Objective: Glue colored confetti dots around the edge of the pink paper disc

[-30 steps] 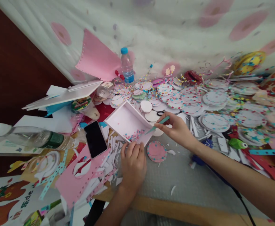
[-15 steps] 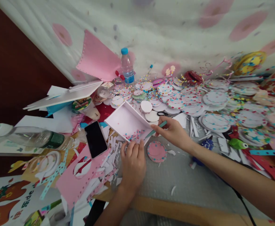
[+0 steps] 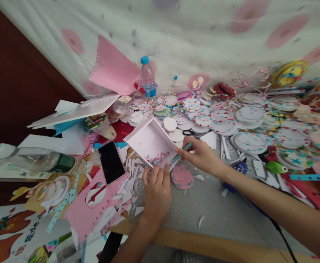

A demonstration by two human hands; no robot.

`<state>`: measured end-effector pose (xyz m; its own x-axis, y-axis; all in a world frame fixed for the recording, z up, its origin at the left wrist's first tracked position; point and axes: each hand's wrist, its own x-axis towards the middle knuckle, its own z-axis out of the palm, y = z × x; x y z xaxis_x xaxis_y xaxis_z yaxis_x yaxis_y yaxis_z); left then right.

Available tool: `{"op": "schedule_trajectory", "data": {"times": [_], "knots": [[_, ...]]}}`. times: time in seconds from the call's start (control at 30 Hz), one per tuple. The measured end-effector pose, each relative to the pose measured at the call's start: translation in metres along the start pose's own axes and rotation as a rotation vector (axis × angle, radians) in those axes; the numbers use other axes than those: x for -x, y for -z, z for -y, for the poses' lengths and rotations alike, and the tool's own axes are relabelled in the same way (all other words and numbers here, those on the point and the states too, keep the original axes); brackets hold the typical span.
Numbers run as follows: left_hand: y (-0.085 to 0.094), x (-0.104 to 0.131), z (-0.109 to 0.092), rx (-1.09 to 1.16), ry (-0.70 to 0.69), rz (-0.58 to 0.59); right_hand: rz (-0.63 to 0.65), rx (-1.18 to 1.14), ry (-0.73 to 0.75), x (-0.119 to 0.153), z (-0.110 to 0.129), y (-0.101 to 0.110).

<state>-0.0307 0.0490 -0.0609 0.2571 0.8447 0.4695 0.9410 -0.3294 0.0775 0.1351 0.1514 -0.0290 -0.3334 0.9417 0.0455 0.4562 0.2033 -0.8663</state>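
Note:
A shallow white box (image 3: 146,136) sits tilted on the table, with small pink, red and blue beads or confetti pieces (image 3: 157,157) gathered along its near side. My left hand (image 3: 156,188) grips the near edge of the box, fingers bent over its rim. Pinched in my right hand (image 3: 197,153) is a slim teal tool (image 3: 188,146), whose lower end reaches into the box's near right corner. Just below that corner lies a pink disc (image 3: 182,176) with coloured dots around its rim.
Dotted white discs (image 3: 250,142) crowd the back and right. Black scissors (image 3: 189,133) lie behind my right hand. A phone (image 3: 111,162), paper scraps (image 3: 129,182) and a large bottle (image 3: 53,160) cover the left. A blue-capped bottle (image 3: 148,78) stands behind. A blue glue gun (image 3: 238,171) rests at right.
The box has shifted slightly right and turned a little, with my left hand following. The small pieces look more spread along its near side. The teal tool stays in my right hand.

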Motion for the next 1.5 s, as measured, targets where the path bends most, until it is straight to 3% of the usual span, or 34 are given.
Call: {"op": "schedule_trajectory", "data": {"times": [0.4, 0.57, 0.83, 1.07, 1.5], "knots": [[0.002, -0.002, 0.000, 0.035, -0.008, -0.004, -0.029, -0.034, 0.008, -0.001, -0.002, -0.001], [0.002, -0.002, 0.001, 0.037, -0.013, 0.000, -0.063, 0.102, 0.170, -0.004, -0.006, -0.004], [0.002, -0.003, 0.001, 0.053, -0.009, -0.002, 0.099, 0.324, 0.361, -0.004, -0.006, 0.010], [0.001, -0.002, 0.001, 0.070, -0.013, 0.001, 0.157, 0.466, 0.258, -0.002, -0.003, 0.010], [0.003, -0.002, 0.002, 0.090, 0.001, 0.012, 0.027, 0.489, 0.388, -0.001, -0.004, -0.013]]}}
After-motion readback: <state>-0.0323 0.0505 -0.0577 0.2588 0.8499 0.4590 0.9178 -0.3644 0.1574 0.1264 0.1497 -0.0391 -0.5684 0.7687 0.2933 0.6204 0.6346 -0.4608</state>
